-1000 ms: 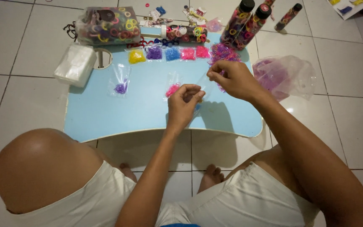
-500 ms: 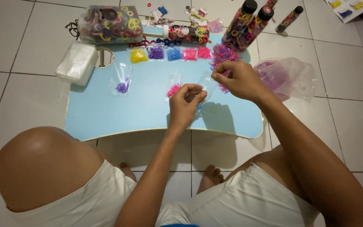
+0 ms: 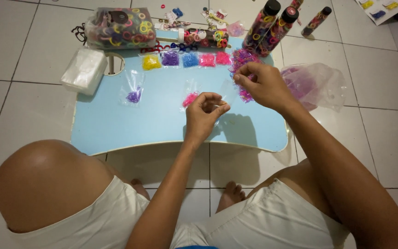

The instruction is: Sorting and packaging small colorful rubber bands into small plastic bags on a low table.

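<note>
The left hand [image 3: 203,110] hovers over the middle of the low blue table [image 3: 116,124], fingers curled in with thumb and forefinger pinching the lower edge of a small clear bag [image 3: 226,94]. The right hand [image 3: 263,85] is raised just beside it toward the table's right edge, fingertips narrowed together at the bag's upper corner, so both hands hold the bag between them. Under the right hand lies a heap of purple and pink bands [image 3: 243,59], near the far right corner. A little bag with pink bands [image 3: 190,98] lies on the table just left of the left hand, and another with purple bands [image 3: 134,94] lies further left. Along the far edge sits a row of 5 small packets [image 3: 187,59]: yellow, purple, blue and 2 pink. A stack of clear bags [image 3: 84,70] rests at the far left corner. On the floor past the right edge lies a large crumpled plastic bag [image 3: 316,85] with purple contents.
</note>
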